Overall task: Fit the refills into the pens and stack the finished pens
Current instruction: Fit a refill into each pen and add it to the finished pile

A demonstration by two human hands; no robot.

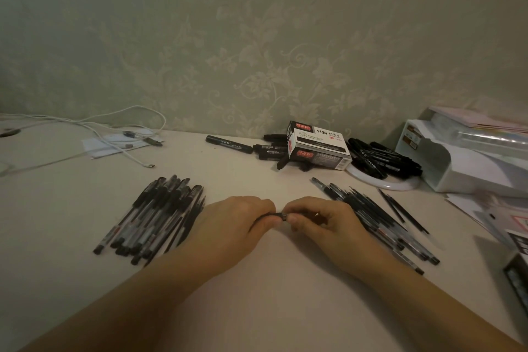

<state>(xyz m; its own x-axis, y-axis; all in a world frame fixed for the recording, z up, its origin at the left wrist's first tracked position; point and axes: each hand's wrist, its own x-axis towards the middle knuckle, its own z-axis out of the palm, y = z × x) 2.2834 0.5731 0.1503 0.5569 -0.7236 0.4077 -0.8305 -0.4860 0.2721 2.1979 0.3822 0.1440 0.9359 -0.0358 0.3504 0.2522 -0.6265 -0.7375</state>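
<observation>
My 2 hands, left hand (234, 223) and right hand (320, 223), pinch 1 slim black plastic pen (278, 216) between 2 piles: capped black pens (160, 217) and uncapped clear barrels (380, 217).

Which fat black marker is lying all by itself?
The marker farthest left of the white box. It lies alone on the table, while the other markers are heaped together around the box.

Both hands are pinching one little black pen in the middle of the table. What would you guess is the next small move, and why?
Probably the left hand and right hand finish closing the black pen they pinch between them, then lay it on the pile of capped black pens to the left.
</observation>
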